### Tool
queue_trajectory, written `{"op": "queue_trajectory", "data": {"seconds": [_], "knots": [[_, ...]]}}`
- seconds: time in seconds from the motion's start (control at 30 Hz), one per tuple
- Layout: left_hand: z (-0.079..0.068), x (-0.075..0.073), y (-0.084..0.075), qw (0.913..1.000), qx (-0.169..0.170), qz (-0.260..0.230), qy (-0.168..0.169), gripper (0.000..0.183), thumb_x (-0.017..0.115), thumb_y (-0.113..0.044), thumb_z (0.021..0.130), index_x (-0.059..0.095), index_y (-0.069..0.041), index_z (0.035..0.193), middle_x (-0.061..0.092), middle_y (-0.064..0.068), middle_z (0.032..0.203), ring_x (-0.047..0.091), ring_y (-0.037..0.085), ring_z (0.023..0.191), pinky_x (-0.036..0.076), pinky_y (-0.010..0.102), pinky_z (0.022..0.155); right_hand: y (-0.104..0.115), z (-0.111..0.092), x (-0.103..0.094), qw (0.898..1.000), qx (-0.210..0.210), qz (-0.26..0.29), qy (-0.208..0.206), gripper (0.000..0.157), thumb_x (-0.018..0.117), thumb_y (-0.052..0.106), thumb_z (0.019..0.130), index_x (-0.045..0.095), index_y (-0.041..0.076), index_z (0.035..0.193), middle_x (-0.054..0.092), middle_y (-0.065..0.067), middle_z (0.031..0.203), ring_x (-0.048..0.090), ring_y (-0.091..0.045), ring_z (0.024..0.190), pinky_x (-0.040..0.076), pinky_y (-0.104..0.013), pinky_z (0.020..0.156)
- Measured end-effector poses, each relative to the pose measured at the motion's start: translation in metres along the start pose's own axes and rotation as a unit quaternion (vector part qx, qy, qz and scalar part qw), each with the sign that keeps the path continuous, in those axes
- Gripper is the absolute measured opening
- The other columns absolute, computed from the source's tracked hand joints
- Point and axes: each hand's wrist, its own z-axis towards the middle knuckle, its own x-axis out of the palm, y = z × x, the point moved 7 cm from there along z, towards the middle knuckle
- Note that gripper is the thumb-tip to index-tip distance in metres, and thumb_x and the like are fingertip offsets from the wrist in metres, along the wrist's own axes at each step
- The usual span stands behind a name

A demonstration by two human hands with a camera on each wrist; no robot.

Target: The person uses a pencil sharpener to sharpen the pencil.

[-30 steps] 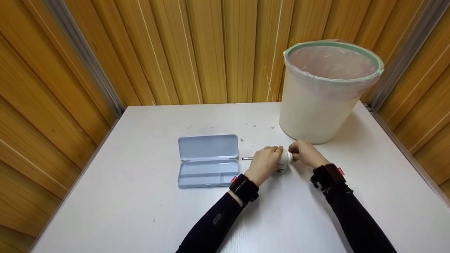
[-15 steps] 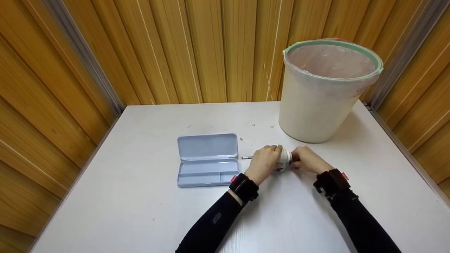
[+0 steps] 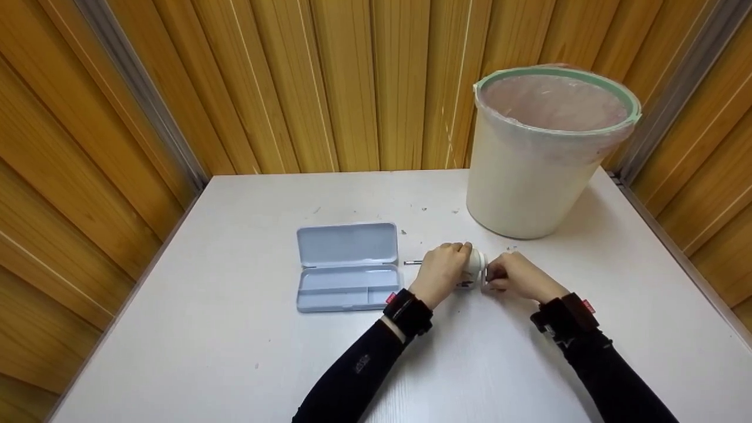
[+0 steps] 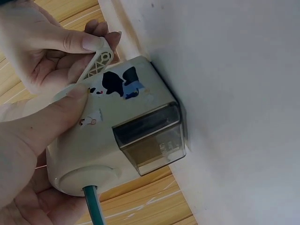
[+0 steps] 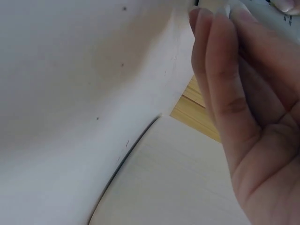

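Note:
A white crank pencil sharpener [image 4: 101, 147] with cartoon stickers and a clear shavings drawer [image 4: 157, 152] stands on the table. My left hand [image 3: 439, 273] grips its body, thumb across the stickered face in the left wrist view. A green pencil [image 4: 94, 206] sticks out of its front; in the head view the tip end of that pencil [image 3: 413, 262] points left toward the pencil case. On the sharpener's right side, my right hand [image 3: 520, 277] pinches the crank handle [image 4: 99, 63] between thumb and fingers. In the right wrist view, the right hand's fingers [image 5: 222, 70] are curled together, hiding the handle.
An open light-blue pencil case [image 3: 348, 247] with divided compartments lies to the left of the sharpener. A cream bin [image 3: 517, 182] with a green rim and plastic liner stands at the back right. Small specks and shavings dot the white table [image 3: 235, 247].
My right hand has shifted down and slightly right beside the sharpener as the crank turns. The left hand, sharpener and pencil case stay where they were.

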Motion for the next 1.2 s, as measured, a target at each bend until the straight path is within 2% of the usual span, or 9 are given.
{"op": "queue_trajectory", "data": {"seconds": [0.23, 0.53, 0.7, 0.97, 1.2], "knots": [[0.000, -0.001, 0.000, 0.9999, -0.009, 0.008, 0.011, 0.052, 0.081, -0.037, 0.077, 0.065, -0.013, 0.121, 0.073, -0.003, 0.107, 0.071, 0.013, 0.093, 0.059, 0.024, 0.073, 0.006, -0.006, -0.001, 1.000, -0.006, -0.008, 0.001, 0.012, 0.075, 0.002, 0.079, 0.067, 0.001, 0.071, 0.067, -0.004, 0.064, 0.051, 0.002, 0.059, 0.045, -0.017, 0.056], [0.001, -0.001, -0.001, 0.9998, -0.015, -0.002, 0.010, 0.047, 0.081, -0.026, 0.079, 0.066, -0.013, 0.122, 0.074, -0.002, 0.106, 0.071, 0.014, 0.090, 0.059, 0.025, 0.071, 0.013, -0.012, -0.006, 1.000, -0.017, 0.017, 0.010, 0.010, 0.073, -0.002, 0.080, 0.067, 0.001, 0.074, 0.069, -0.007, 0.068, 0.059, -0.003, 0.061, 0.051, -0.019, 0.057], [0.002, -0.001, 0.000, 0.9997, -0.020, -0.006, 0.013, 0.047, 0.081, -0.026, 0.079, 0.066, -0.014, 0.122, 0.074, -0.001, 0.106, 0.071, 0.014, 0.089, 0.059, 0.024, 0.071, 0.016, -0.012, -0.008, 1.000, -0.018, 0.020, 0.012, 0.011, 0.072, -0.004, 0.080, 0.066, 0.001, 0.073, 0.069, -0.008, 0.068, 0.058, -0.003, 0.061, 0.050, -0.019, 0.058], [0.003, -0.003, 0.000, 0.9997, -0.020, -0.001, 0.014, 0.038, 0.075, -0.013, 0.083, 0.067, -0.014, 0.121, 0.074, -0.002, 0.104, 0.071, 0.014, 0.087, 0.059, 0.024, 0.069, 0.018, -0.014, -0.012, 0.999, -0.031, 0.026, 0.008, 0.012, 0.072, -0.004, 0.081, 0.065, 0.002, 0.073, 0.069, -0.011, 0.070, 0.058, -0.003, 0.062, 0.050, -0.019, 0.058], [0.002, -0.004, 0.000, 0.9998, -0.022, 0.000, 0.004, 0.037, 0.073, -0.011, 0.084, 0.069, -0.015, 0.121, 0.074, -0.003, 0.101, 0.071, 0.014, 0.085, 0.059, 0.025, 0.067, 0.020, -0.015, -0.012, 0.999, -0.034, 0.012, 0.000, 0.012, 0.072, -0.002, 0.082, 0.066, 0.003, 0.074, 0.069, -0.010, 0.068, 0.057, -0.002, 0.061, 0.049, -0.018, 0.058]]}}
